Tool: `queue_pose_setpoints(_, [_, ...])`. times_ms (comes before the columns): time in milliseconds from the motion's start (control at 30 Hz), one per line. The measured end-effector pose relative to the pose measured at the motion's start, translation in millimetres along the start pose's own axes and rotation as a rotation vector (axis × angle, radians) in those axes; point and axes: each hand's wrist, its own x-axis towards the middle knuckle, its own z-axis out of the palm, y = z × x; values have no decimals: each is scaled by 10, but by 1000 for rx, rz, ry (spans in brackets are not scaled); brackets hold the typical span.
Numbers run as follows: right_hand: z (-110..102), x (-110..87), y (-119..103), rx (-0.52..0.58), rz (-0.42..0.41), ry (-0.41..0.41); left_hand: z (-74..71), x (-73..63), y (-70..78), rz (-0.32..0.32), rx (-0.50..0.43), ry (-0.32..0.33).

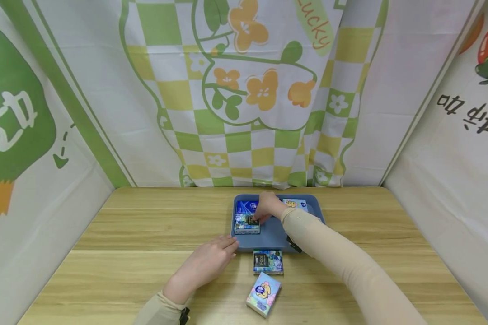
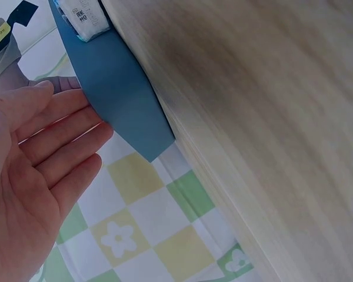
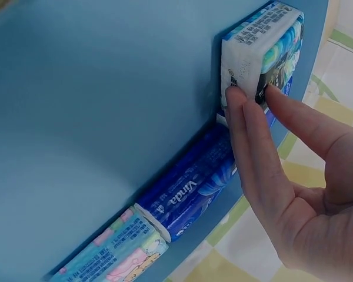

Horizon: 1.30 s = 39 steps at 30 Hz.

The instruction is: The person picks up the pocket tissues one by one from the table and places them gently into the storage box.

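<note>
A blue-grey tray (image 1: 274, 234) lies on the table with tissue packs along its far and left sides. My right hand (image 1: 268, 206) reaches over it. In the right wrist view, its fairly straight fingertips touch the side and top of a blue-green floral tissue pack (image 3: 270, 53) with a black label. Beside that are a dark blue Vinda pack (image 3: 188, 182) and a light blue cartoon pack (image 3: 120, 249). My left hand (image 1: 211, 259) rests by the tray's near left corner, fingers extended, fingertips at the tray's edge in the left wrist view.
On the table in front of the tray lie another floral tissue pack (image 1: 273, 266) and a cartoon tissue pack (image 1: 263, 294), turned at an angle. A patterned curtain (image 1: 248, 149) hangs behind the wooden table (image 1: 158, 225); printed fabric walls stand at both sides.
</note>
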Motion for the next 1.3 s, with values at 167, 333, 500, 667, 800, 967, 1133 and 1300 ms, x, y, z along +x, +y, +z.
queue_pose_setpoints(167, [8, -1, 8, -24, -9, 3, 8, -4, 2, -1, -4, -1])
queue_pose_setpoints(333, [-20, -8, 45, -40, -53, 2, 10, -3, 7, 0, -1, 1])
queue_pose_setpoints(500, [-70, -17, 79, 30, -70, -25, 17, -5, 5, 6, 6, 10])
queue_pose_setpoints(667, [-133, -48, 91, 57, -70, -36, 20, -2, 0, 7, 3, 10])
queue_pose_setpoints(800, [-177, -103, 116, 38, -106, -27, 18, 2, -1, 2, -12, 7])
queue_pose_setpoints(967, [-236, -210, 166, 27, -169, -25, 19, 3, -5, 1, -14, 9])
queue_pose_setpoints(1133, [-277, -319, 222, 9, -217, -12, 15, 6, -5, 0, -15, 12])
queue_pose_setpoints(1300, [-297, -425, 262, 7, -237, -12, 14, 4, -5, -4, -16, 5])
